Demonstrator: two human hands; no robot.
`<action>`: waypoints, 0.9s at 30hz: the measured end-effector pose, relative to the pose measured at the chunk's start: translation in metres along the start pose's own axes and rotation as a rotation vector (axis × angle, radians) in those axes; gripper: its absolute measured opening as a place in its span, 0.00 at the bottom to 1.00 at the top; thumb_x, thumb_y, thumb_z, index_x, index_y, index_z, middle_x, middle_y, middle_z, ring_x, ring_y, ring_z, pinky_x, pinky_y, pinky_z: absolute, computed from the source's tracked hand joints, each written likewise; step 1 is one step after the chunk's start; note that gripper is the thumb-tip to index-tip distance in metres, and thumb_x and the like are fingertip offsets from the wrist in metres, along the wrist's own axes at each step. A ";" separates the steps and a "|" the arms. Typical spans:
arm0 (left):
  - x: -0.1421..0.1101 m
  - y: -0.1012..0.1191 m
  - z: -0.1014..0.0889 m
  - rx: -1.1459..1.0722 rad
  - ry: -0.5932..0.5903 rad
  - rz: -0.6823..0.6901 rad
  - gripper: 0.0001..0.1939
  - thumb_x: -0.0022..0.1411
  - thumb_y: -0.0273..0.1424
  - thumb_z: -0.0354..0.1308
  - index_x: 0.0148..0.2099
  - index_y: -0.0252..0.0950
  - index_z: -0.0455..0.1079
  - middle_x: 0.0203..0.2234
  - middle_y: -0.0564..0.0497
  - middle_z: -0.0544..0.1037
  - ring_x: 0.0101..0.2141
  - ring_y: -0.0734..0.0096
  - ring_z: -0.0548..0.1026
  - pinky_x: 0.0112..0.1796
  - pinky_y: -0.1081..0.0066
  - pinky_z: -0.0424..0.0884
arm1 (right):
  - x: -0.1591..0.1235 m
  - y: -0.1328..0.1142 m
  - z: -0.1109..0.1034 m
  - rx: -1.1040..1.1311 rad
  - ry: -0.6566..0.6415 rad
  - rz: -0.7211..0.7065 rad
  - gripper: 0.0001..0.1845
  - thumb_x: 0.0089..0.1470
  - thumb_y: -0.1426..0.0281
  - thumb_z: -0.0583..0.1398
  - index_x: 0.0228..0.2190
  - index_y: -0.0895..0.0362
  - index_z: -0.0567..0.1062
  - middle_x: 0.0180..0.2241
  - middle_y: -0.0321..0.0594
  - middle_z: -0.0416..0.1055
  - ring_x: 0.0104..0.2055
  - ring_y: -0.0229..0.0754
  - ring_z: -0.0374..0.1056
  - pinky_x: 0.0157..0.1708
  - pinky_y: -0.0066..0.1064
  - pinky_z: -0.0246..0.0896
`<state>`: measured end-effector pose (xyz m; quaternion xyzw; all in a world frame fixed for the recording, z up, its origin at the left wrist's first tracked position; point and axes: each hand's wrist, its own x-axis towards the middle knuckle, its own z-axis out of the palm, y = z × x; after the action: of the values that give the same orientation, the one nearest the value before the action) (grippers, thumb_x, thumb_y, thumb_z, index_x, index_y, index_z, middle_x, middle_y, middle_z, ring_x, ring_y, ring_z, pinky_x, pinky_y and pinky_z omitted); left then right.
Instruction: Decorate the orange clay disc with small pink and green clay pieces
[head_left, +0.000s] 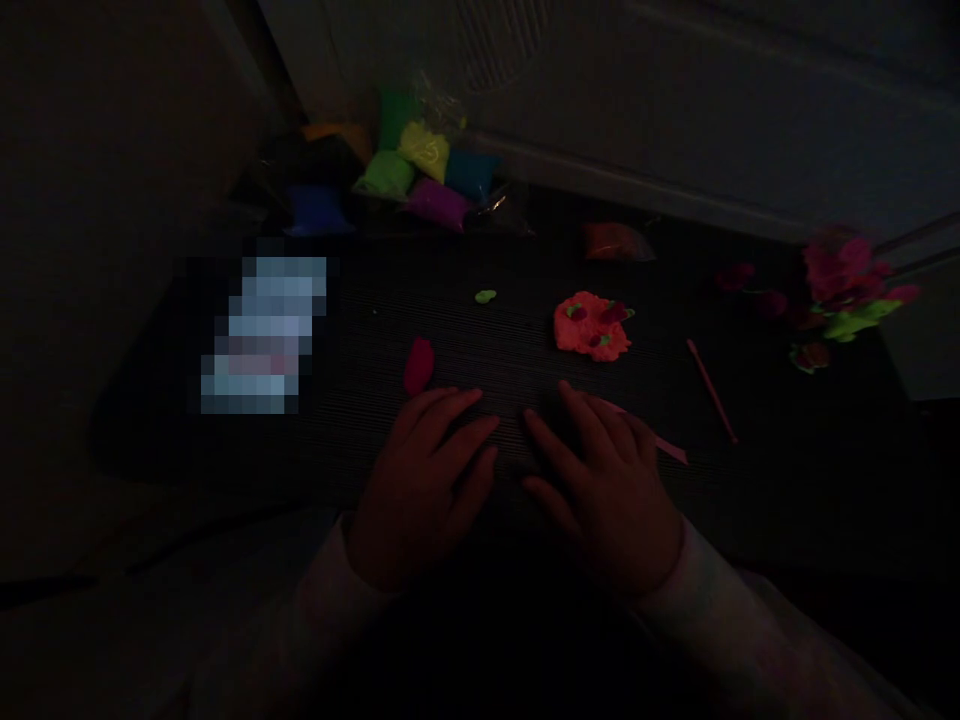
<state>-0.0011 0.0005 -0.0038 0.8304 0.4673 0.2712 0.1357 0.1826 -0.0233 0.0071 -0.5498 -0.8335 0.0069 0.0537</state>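
Dim room: we faced dark wood-grain tabletop [517,350], grey panel [675,120] behind; screen [270,330] pixelated, unreadable. Our left hand [420,490] lay spread near red clay lump [419,366]; right hand [611,490], spread, partly covered pink modelling tool [671,449].

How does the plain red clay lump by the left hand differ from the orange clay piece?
The red clay lump is a fairly smooth oval, while the orange clay piece has a rough, uneven edge. The orange clay piece looks wider than the red clay lump. The red clay lump is bare; the orange clay piece carries dark red and green bits. Both lie on the dark tabletop.
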 end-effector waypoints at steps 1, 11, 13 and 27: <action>0.000 0.000 0.000 -0.002 0.000 -0.001 0.12 0.56 0.27 0.51 0.44 0.34 0.65 0.44 0.45 0.68 0.47 0.62 0.63 0.46 0.58 0.63 | 0.002 0.002 -0.001 0.021 0.014 -0.006 0.24 0.51 0.60 0.52 0.49 0.54 0.63 0.55 0.53 0.52 0.53 0.54 0.51 0.46 0.48 0.48; 0.008 0.008 0.001 0.001 0.041 -0.036 0.09 0.55 0.28 0.53 0.40 0.34 0.68 0.33 0.49 0.72 0.38 0.67 0.66 0.41 0.62 0.65 | -0.028 0.035 -0.006 0.271 0.191 0.153 0.21 0.52 0.69 0.52 0.49 0.55 0.62 0.52 0.48 0.56 0.53 0.51 0.53 0.48 0.47 0.53; 0.015 0.013 0.003 0.011 0.026 -0.028 0.09 0.55 0.30 0.53 0.39 0.35 0.69 0.32 0.49 0.72 0.36 0.67 0.66 0.40 0.62 0.64 | -0.033 0.038 -0.002 0.300 0.247 0.192 0.20 0.51 0.70 0.53 0.48 0.56 0.64 0.52 0.49 0.56 0.52 0.50 0.55 0.47 0.46 0.54; 0.040 0.035 -0.008 -0.527 -0.244 -0.238 0.15 0.52 0.26 0.57 0.44 0.43 0.66 0.31 0.56 0.74 0.32 0.75 0.73 0.34 0.73 0.70 | -0.040 0.044 0.004 0.514 0.372 0.287 0.15 0.51 0.71 0.53 0.43 0.54 0.66 0.51 0.46 0.58 0.50 0.47 0.58 0.45 0.44 0.58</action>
<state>0.0358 0.0153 0.0321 0.7324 0.4551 0.2638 0.4323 0.2380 -0.0423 -0.0035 -0.6217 -0.6948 0.1238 0.3397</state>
